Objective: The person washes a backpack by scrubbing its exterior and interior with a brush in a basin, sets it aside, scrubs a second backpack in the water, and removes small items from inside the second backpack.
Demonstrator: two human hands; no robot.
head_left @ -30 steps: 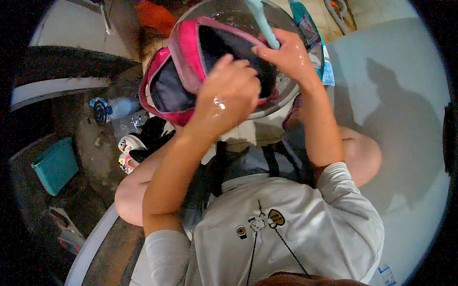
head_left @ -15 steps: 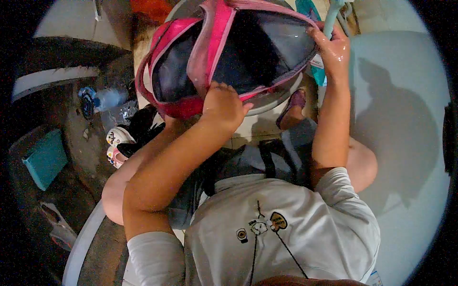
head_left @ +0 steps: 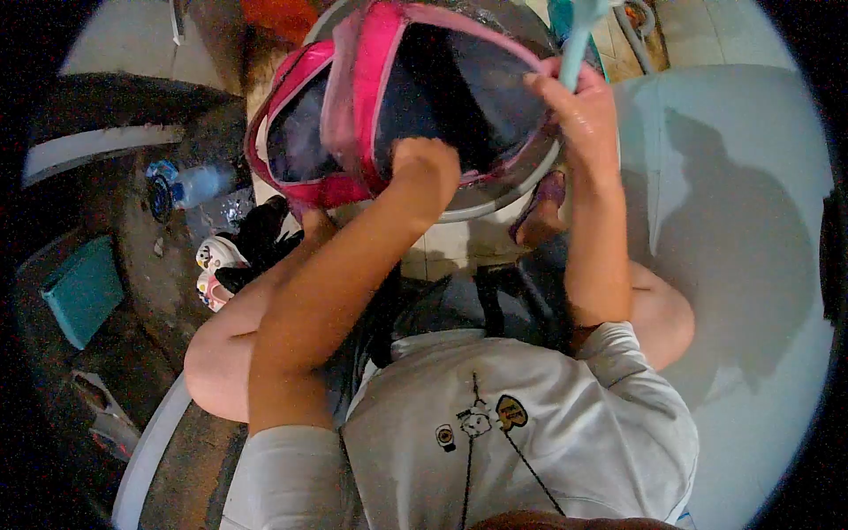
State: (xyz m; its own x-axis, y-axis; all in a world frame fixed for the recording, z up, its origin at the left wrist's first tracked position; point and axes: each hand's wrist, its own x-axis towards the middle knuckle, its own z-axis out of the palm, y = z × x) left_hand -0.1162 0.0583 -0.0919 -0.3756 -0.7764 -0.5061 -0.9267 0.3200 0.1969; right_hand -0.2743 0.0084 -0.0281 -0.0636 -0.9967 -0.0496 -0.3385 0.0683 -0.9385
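A pink bag with a dark grey lining lies open across a round grey basin. My right hand pinches the bag's pink edge at its right side, with a pale green handle running between thumb and fingers. Over the near edge of the bag, my left hand is closed, its fingertips hidden against the lining. The skin of my right hand looks wet.
White decorated clogs and a clear blue-tinted bottle are on the floor at the left. Further left is a teal box. A large pale surface rises at the right. A grey hose lies at the upper right.
Both hands first moved apart as the bag was spread wider. Since then my right hand has shifted a little left with the bag's edge, and my left hand slightly right and up.
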